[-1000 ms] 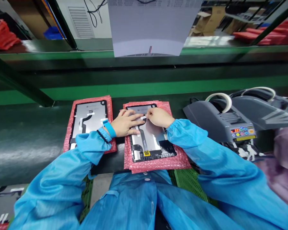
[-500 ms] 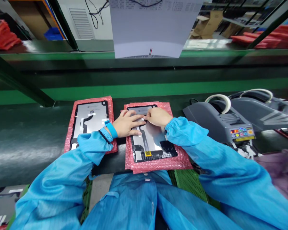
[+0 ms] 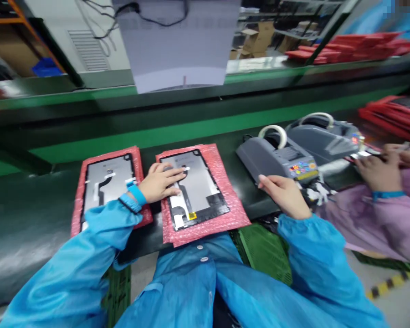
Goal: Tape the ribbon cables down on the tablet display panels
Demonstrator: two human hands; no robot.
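Two tablet back panels lie on pink bubble-wrap sheets on the dark belt. My left hand [image 3: 160,182] rests flat, fingers stretched, on the upper left of the nearer panel [image 3: 196,189], which lies on pink wrap [image 3: 225,214]. The other panel [image 3: 105,182] lies further left. My right hand [image 3: 284,195] hovers over the belt, off the panel, fingers loosely curled and holding nothing visible, just in front of the grey tape dispenser [image 3: 276,159].
A second grey tape dispenser [image 3: 323,136] stands behind the first. A co-worker in a purple sleeve has a hand [image 3: 379,171] at the right. Red stacks [image 3: 392,116] lie at far right. A green crate [image 3: 266,250] sits below the belt's edge.
My right hand left the panel and moved right toward the tape dispenser. The view swung right, and a co-worker's hands came into sight. My left hand stays on the panel.
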